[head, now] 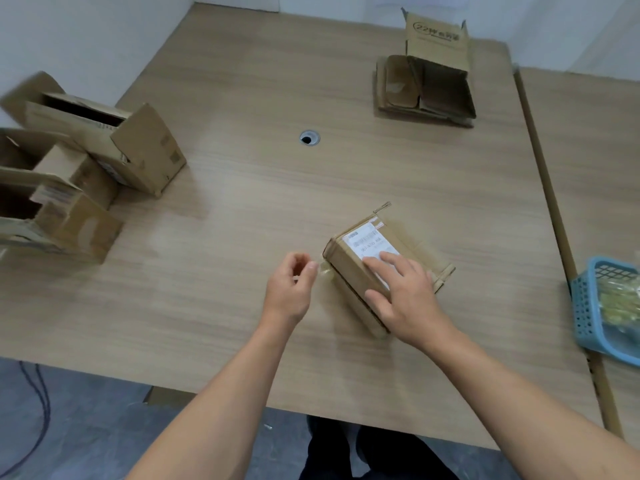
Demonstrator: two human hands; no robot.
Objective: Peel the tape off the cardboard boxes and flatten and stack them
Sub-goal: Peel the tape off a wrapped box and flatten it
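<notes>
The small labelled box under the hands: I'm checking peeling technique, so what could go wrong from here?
The left hand pinches only a thin clear tape end, which may tear or snap short. The right hand merely presses flat on the box, so a hard pull could slide it across the table.

"22" printed on the upright flap [437, 35] of the far flattened stack; shipping label [370, 244] text too blurred

Open brown cardboard boxes [69, 174] at left: motion-blurred, cut by the left edge.
Blue perforated plastic basket [588, 306]: cut by the right edge; yellowish contents indistinct.
White shipping label [369, 244]: print unreadable, near part under right hand [405, 299].
</notes>
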